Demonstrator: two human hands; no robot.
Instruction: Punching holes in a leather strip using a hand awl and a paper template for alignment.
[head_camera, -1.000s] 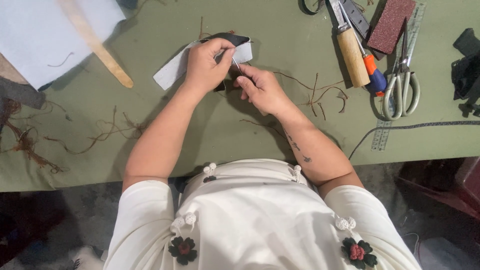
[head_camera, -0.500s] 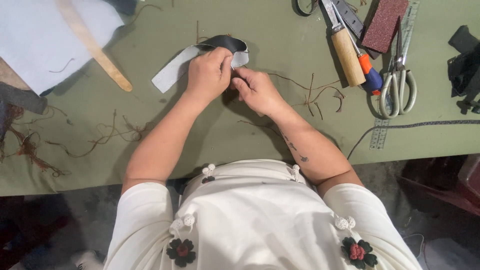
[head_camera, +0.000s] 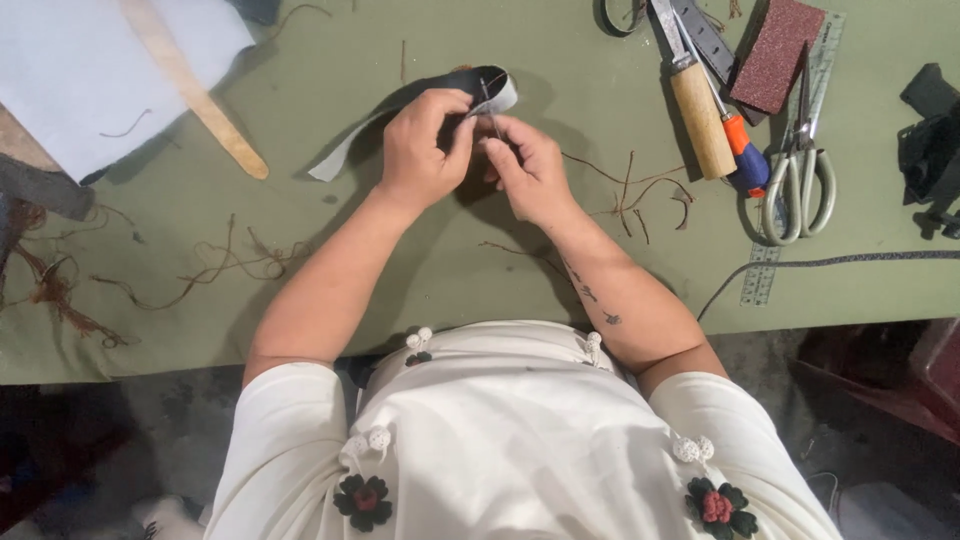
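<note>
The left hand (head_camera: 422, 150) pinches a bent strip of grey and black leather (head_camera: 440, 105). The right hand (head_camera: 530, 165) grips a thin needle (head_camera: 492, 118) at it, fingers closed tight.

on the green table cover (head_camera: 420, 290) many brown thread scraps (head_camera: 215, 262) lie loose, some at the left and some at the right near the tools. a pale wooden stick (head_camera: 195, 95) lies tilted across a white sheet (head_camera: 95, 75) at the upper left. at the upper right there is a tool with a wooden handle (head_camera: 700, 118), a tool with an orange and blue handle (head_camera: 742, 150), a reddish sanding block (head_camera: 778, 58), scissors (head_camera: 798, 165) over a metal ruler (head_camera: 790, 190), and a dark cord (head_camera: 850, 262).
</note>
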